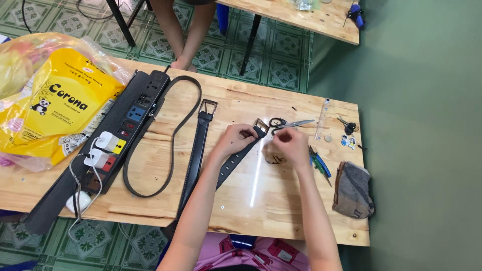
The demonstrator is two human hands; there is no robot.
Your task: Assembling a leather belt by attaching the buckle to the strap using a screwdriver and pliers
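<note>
Head view. The black leather belt with a square metal buckle [240, 153] lies slanted across the middle of the pale wooden table [281, 200], its buckle end raised between both hands. My left hand [235, 140] is pinched closed on the strap just behind the buckle; my right hand [289, 144] is curled shut close beside the buckle, but I cannot tell whether its fingertips grip the belt or some small part hidden under them.

To do this well, I judge the left hand should keep the strap flat and steady near the buckle while the right works in small moves, wrists low over the wood.

Just beyond the buckle lie steel scissors with black handles [288, 123]; to their right, a clear plastic ruler [322, 119] and a bunch of keys [347, 125]. Blue-handled pliers [319, 163] lie just right of the right hand, a grey fabric pouch [352, 189] near the right edge.

To the left lie a second black belt with a silver buckle [197, 150], a thin looped black strap [170, 145] and a black power strip [108, 150]; a yellow plastic bag [55, 108] fills the far left corner. Open wood remains toward the near edge, between my forearms.
</note>
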